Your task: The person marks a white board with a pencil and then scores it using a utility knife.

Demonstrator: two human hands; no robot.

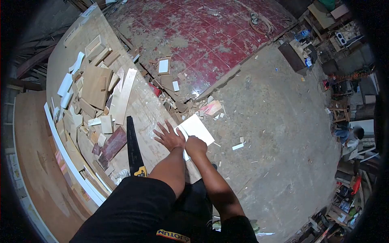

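My left hand (169,137) lies with its fingers spread over the wooden worktable (144,105) and the near-left edge of a white board (199,128). Against it, my right hand (195,146) is closed in a fist on the board's near side. Whatever that fist grips is hidden. The white board juts past the table's edge over the floor. Left of my left forearm rests a handsaw (133,146) with a dark blade and a yellow-and-black handle.
Wood offcuts (95,87) heap up on the table's left side, beside a long white strip (77,168). Scraps (210,107) litter the concrete floor (275,137). Red tiles (210,44) lie beyond a raised edge. A person (351,137) is at the far right, near cluttered shelves.
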